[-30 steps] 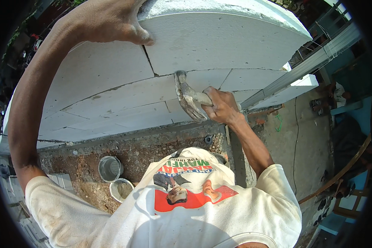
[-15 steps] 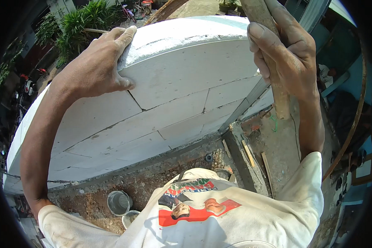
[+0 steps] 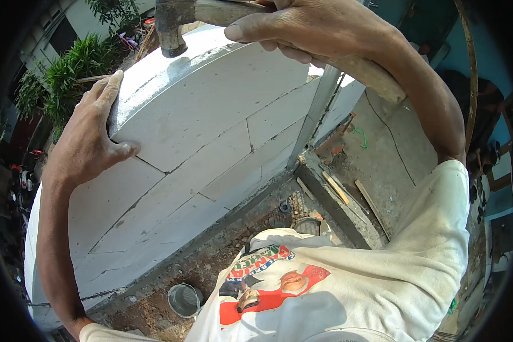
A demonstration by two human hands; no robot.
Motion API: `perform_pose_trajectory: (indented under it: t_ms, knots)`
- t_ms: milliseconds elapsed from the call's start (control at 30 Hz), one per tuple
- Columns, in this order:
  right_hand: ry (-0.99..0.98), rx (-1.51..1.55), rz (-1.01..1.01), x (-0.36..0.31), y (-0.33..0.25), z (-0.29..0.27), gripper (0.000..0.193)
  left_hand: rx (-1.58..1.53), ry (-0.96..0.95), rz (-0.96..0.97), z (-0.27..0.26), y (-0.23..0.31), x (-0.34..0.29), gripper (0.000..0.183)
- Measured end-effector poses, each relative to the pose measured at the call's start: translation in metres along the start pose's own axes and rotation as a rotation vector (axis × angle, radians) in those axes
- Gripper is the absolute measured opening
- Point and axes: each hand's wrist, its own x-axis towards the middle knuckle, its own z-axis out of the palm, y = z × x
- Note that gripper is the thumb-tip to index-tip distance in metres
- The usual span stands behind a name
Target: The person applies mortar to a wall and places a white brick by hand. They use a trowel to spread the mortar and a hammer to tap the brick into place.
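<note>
My right hand point(image 3: 319, 28) is closed round the wooden handle of a hammer point(image 3: 174, 28). The hammer's dark metal head hangs over the top face of a white aerated concrete block point(image 3: 222, 91) in the top course of a wall; whether it touches the block I cannot tell. My left hand point(image 3: 91, 131) grips this block at its left end, beside the joint. Its fingers lie over the top edge and its thumb presses on the near face.
Below the wall point(image 3: 171, 199), a bucket point(image 3: 185, 300) stands on rough soil. A concrete beam point(image 3: 347, 211) and wooden strips point(image 3: 373, 210) lie at the right. Green plants point(image 3: 68, 71) grow beyond the wall. A curved pole point(image 3: 472, 68) rises at the far right.
The hammer has swung from upright to nearly level, and its head has come into view above the block. My view has turned; my left hand keeps hold of the block's end.
</note>
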Motion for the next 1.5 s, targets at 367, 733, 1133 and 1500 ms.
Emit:
perform_pose_trajectory:
  t_ms: [367,733,1133,1500]
  knots:
    - [0.274,-0.377,-0.376,-0.031,0.092,-0.017,0.035,-0.018,-0.031,-0.056,-0.002,0.014,0.007,0.128]
    - [0.625,0.589,0.634,-0.206,0.322,0.230,0.034,0.022,-0.050,0.063,0.001,-0.017,0.013,0.140]
    - [0.673,0.996,1.647,-0.467,0.443,0.474,0.018,0.335,0.265,0.213,-0.020,0.010,-0.009,0.128]
    - [0.219,0.413,1.665,-0.434,0.422,0.446,0.056,-0.984,-0.432,0.407,0.197,0.086,-0.101,0.020]
